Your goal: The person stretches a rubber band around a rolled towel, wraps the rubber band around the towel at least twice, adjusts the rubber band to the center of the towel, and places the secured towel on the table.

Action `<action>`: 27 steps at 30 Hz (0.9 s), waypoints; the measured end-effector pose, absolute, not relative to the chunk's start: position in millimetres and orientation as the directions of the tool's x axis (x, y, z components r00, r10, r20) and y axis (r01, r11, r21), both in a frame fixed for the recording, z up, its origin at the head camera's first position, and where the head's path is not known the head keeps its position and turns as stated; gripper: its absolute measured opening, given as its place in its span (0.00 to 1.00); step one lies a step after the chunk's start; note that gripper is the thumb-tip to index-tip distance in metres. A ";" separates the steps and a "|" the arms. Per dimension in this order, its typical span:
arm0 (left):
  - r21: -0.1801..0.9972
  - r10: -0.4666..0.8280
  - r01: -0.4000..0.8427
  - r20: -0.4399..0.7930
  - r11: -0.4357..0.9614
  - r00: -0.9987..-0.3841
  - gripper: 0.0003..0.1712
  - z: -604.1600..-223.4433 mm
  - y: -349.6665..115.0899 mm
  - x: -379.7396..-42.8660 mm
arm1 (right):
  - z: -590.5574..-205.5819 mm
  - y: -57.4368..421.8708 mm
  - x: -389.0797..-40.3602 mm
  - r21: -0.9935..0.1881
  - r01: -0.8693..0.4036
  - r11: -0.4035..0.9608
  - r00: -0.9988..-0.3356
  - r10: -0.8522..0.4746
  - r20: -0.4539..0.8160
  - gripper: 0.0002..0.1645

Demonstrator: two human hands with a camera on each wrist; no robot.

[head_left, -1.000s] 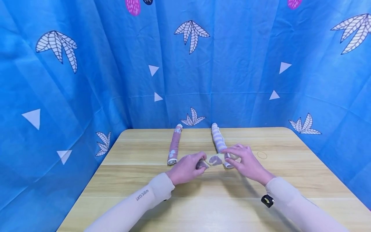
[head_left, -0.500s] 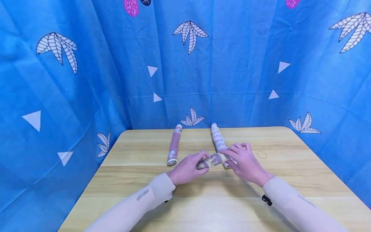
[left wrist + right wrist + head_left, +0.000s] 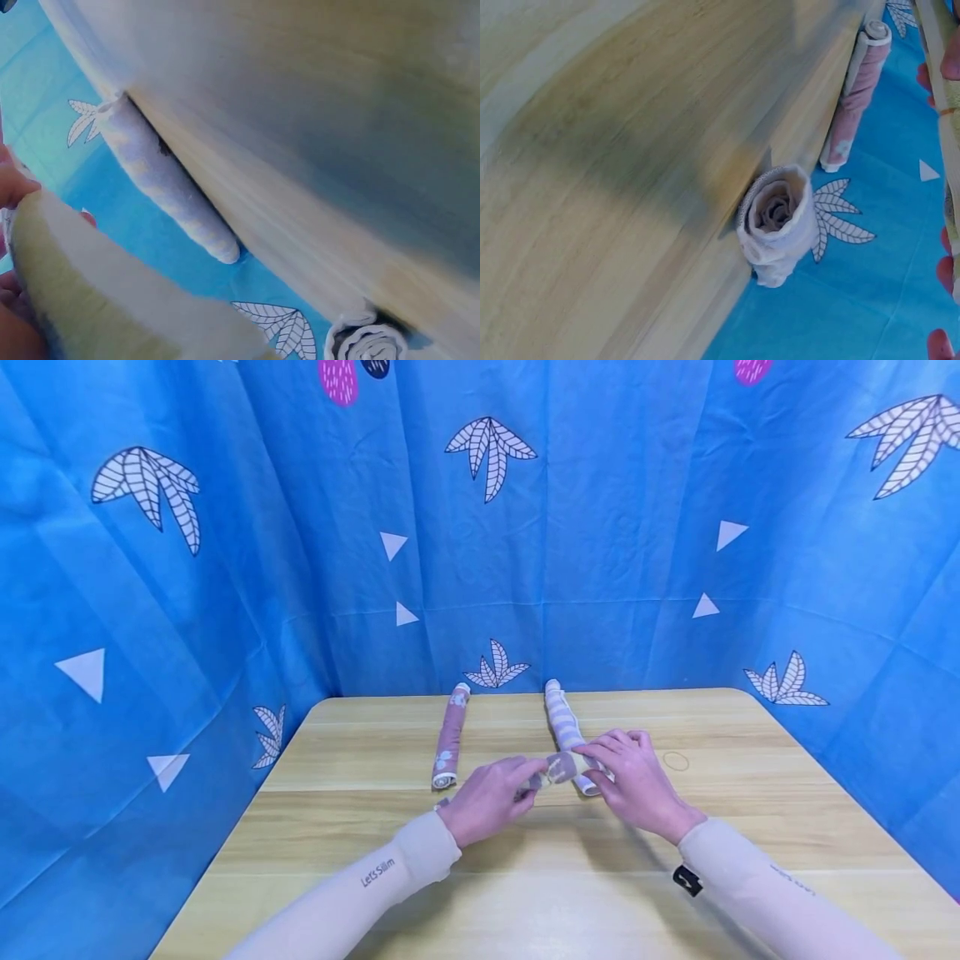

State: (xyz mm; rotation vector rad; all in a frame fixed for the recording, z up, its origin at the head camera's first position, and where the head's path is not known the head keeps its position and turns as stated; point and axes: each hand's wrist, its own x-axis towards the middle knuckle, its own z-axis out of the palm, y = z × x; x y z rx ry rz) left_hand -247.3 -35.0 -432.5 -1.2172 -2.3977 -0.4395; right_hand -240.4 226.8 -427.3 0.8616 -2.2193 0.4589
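Both hands hold one rolled towel [image 3: 561,768], patterned in grey and pale yellow, above the table. My left hand [image 3: 487,797] grips its left part, thumb below and fingers over the top. The right hand [image 3: 637,785] pinches the right part between thumb and fingertips. A thin orange rubber band [image 3: 949,111] crosses the roll in the right wrist view. Behind the right hand lies a rolled lilac-and-white striped towel [image 3: 564,718], its near end partly overlapped by that hand. A pink rolled towel [image 3: 452,735] with pale flowers lies beyond the left hand.
A thin loose ring like a rubber band [image 3: 676,762] lies on the wooden table [image 3: 750,793], right of the right hand. Blue patterned curtain [image 3: 480,552] hangs behind the table and along both sides.
My left hand has shifted slightly right along the held towel and its fingers have closed in. The right fingers, more spread before, now curl around the roll. Both lying towels stayed put.
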 end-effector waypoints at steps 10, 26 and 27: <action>0.072 0.710 0.827 0.475 0.557 -0.520 0.15 -427.3 -33.2 -245.5 | -423.2 223.7 -239.3 -0.093 -0.696 0.712 -0.533 -0.426 0.731 0.24; 0.010 0.748 0.859 0.485 0.513 -0.453 0.06 -435.4 -44.1 -249.3 | -419.5 227.0 -242.2 -0.206 -0.669 0.714 -0.627 -0.393 0.673 0.24; 0.032 0.745 0.858 0.481 0.512 -0.462 0.06 -434.9 -44.3 -249.3 | -418.8 227.7 -241.4 -0.234 -0.658 0.715 -0.651 -0.384 0.655 0.24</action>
